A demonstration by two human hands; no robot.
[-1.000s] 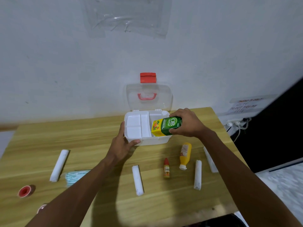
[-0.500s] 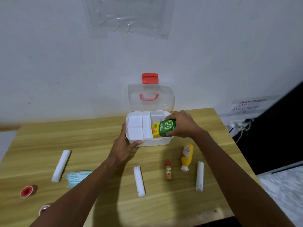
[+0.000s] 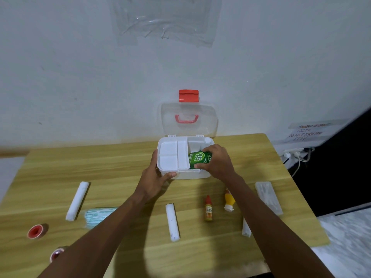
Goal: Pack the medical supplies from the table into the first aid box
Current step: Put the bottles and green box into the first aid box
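While the left hand (image 3: 158, 177) is gripping the front-left corner of the first aid box (image 3: 192, 174) at centre frame, the green carton (image 3: 198, 159) is sitting tilted just beside the white tray (image 3: 170, 157), half inside the right compartment, the right hand (image 3: 218, 165) fingers curled round it. Pushed down at this angle, it is probably risking a jam on the tray's edge.

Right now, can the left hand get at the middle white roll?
Probably yes: the middle white roll lies uncovered on the table, close to the left hand, which must first release the first aid box corner it holds.
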